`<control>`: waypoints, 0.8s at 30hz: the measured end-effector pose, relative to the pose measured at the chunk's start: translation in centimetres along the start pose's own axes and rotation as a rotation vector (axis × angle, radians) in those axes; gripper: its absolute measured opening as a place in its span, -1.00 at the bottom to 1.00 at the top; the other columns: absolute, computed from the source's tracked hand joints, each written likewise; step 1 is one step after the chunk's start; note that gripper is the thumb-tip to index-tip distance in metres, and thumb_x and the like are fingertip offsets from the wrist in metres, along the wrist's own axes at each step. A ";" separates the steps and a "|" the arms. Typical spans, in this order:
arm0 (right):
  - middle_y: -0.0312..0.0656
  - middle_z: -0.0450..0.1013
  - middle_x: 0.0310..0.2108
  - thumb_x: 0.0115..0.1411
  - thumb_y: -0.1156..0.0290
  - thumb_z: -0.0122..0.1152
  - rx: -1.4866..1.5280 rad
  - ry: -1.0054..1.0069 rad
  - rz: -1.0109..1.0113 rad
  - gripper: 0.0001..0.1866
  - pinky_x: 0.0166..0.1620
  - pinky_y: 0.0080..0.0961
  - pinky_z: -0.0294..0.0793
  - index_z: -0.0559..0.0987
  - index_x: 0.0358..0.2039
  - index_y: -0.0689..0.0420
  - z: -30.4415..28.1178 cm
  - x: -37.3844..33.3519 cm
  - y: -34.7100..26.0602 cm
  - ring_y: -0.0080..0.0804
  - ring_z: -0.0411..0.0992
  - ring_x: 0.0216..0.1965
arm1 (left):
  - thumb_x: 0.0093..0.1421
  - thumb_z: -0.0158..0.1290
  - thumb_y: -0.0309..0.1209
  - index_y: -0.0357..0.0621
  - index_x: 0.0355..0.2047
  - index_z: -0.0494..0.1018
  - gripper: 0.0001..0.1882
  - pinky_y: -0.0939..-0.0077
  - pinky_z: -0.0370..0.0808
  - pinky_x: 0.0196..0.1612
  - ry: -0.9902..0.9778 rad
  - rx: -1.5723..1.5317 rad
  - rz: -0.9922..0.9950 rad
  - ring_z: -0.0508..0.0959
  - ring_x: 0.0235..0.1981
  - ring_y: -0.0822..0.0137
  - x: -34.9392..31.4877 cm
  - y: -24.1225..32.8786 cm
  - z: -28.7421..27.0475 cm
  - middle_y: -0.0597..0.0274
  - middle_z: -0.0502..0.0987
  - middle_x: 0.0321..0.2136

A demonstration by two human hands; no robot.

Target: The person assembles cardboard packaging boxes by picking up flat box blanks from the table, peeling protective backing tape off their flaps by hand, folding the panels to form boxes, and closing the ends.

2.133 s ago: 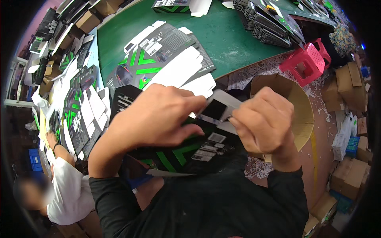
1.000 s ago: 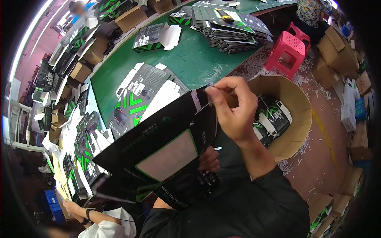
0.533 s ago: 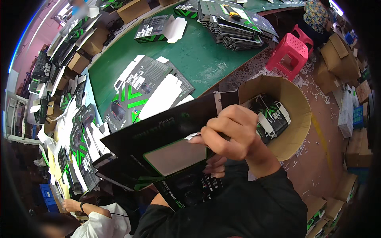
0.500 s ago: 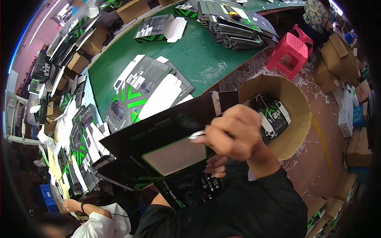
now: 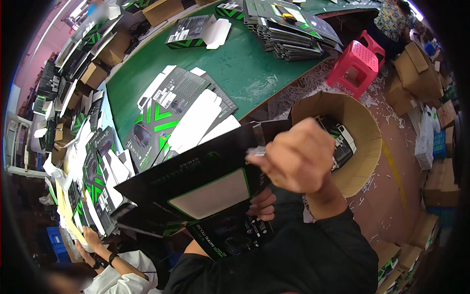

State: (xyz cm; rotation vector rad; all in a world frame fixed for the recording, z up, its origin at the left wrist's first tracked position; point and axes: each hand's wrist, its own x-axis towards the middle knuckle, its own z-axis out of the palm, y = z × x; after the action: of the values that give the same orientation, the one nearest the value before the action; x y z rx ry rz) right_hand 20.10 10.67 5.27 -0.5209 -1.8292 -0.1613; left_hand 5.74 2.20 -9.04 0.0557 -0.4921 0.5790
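In front of me is a black, partly folded cardboard box (image 5: 169, 200) with a green-edged window and green print. My left hand (image 5: 262, 204) is wrapped round its right side, with only the fingers showing. Just above the box's right end, my right hand (image 5: 299, 156) is closed in a pinch. A small whitish scrap (image 5: 258, 151) sticks out between its thumb and finger, too blurred for me to tell its kind. Beyond the box, flattened black-and-green printed boxes (image 5: 171, 105) with white flaps lie on the green table (image 5: 245, 88).
A round cardboard bin (image 5: 364, 166) to my right holds box blanks. Further back are a pink stool (image 5: 353, 66) and a stack of flat cartons (image 5: 289, 36) topped by a yellow-and-black cutter (image 5: 285, 13). At left a co-worker's hands (image 5: 91, 240) touch piled packaging (image 5: 93, 181).
My right hand has moved right and slightly up with the whitish scrap. The black box has shifted a little left and tilted. At left, the co-worker's hands have moved up to the packaging pile.
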 end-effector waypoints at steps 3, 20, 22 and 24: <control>-0.35 0.41 -0.51 -0.13 0.39 0.31 0.016 -0.140 -0.209 -0.81 -0.58 -0.57 0.26 0.54 -0.44 0.05 -0.4 -0.5 -1.4 -0.50 0.34 -0.59 | 0.42 -0.09 -0.18 0.00 -0.45 0.31 -0.70 0.57 0.20 -0.33 -0.068 -0.034 -0.002 0.36 -0.56 0.60 0.0 0.2 -0.5 0.46 0.31 -0.48; -0.19 0.45 -0.51 0.09 0.55 0.42 0.021 -0.020 0.521 -0.82 -0.44 -0.34 0.32 0.52 -0.38 0.19 0.2 -4.1 -0.2 -0.21 0.38 -0.51 | 0.39 0.00 -0.27 -0.01 -0.43 0.32 -0.77 0.61 0.19 -0.35 -0.247 -0.236 0.122 0.43 -0.55 0.64 0.2 -2.9 -2.0 0.49 0.31 -0.51; -0.20 0.43 -0.52 0.08 0.53 0.43 0.032 -0.032 0.536 -0.80 -0.44 -0.33 0.32 0.52 -0.39 0.18 0.2 -4.2 -0.2 -0.21 0.38 -0.52 | 0.39 0.00 -0.28 -0.01 -0.43 0.31 -0.77 0.61 0.19 -0.35 -0.262 -0.245 0.148 0.43 -0.55 0.65 0.2 -3.3 -2.2 0.49 0.31 -0.51; -0.21 0.42 -0.52 0.05 0.52 0.45 0.056 -0.037 0.480 -0.78 -0.47 -0.35 0.32 0.51 -0.40 0.18 0.1 -4.1 0.0 -0.22 0.37 -0.54 | 0.39 0.00 -0.28 -0.02 -0.42 0.31 -0.77 0.61 0.19 -0.35 -0.275 -0.253 0.172 0.43 -0.54 0.65 0.2 -3.3 -2.2 0.49 0.31 -0.51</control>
State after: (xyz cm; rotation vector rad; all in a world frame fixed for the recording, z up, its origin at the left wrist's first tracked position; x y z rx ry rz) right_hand 20.93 9.60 1.37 -0.9091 -1.6876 0.2255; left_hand 8.56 -0.05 -10.58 -0.1513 -0.8397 0.6772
